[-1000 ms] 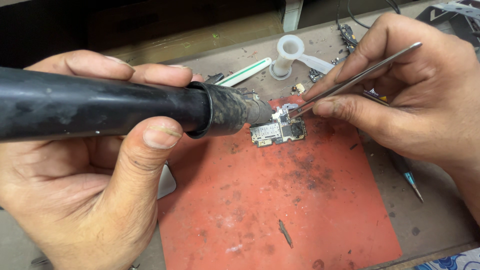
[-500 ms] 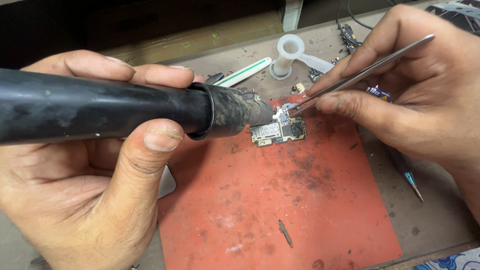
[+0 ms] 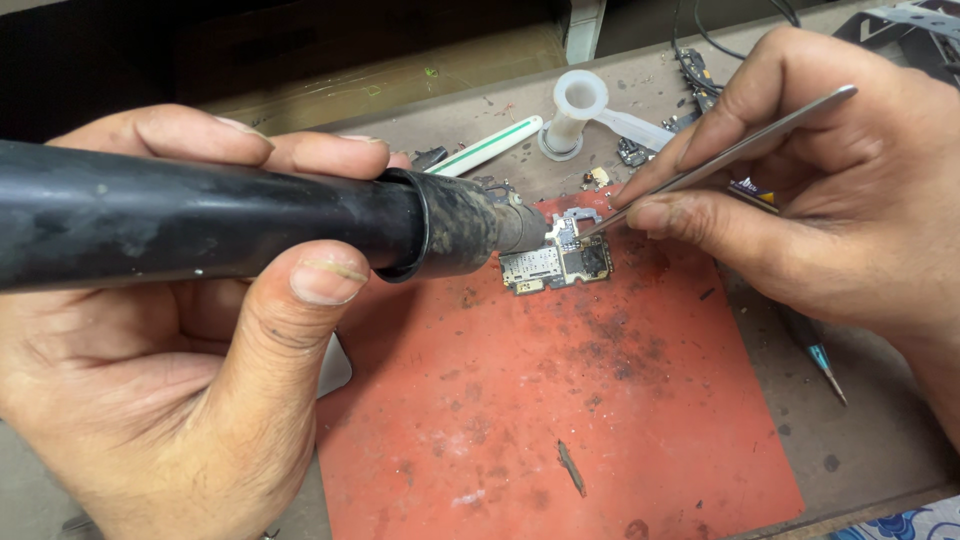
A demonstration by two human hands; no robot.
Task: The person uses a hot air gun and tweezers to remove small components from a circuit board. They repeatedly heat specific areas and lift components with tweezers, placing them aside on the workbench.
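My left hand (image 3: 170, 360) grips a thick black hot-air tool (image 3: 230, 225) whose sooty nozzle points right, just over a small phone circuit board (image 3: 560, 262). The board lies near the top of a stained red work mat (image 3: 560, 400). My right hand (image 3: 800, 220) pinches metal tweezers (image 3: 720, 160), with their tips touching the board's upper right part beside the nozzle.
A white plastic spool (image 3: 578, 105) and a white tube with a green stripe (image 3: 490, 148) lie behind the mat. Small parts and black cables (image 3: 700, 60) sit at the back right. A thin screwdriver (image 3: 825, 365) lies right of the mat. A dark sliver (image 3: 570, 468) rests on the mat.
The tweezers have tilted slightly and their tips shifted a little on the board. The hot-air tool and my left hand have stayed nearly still.
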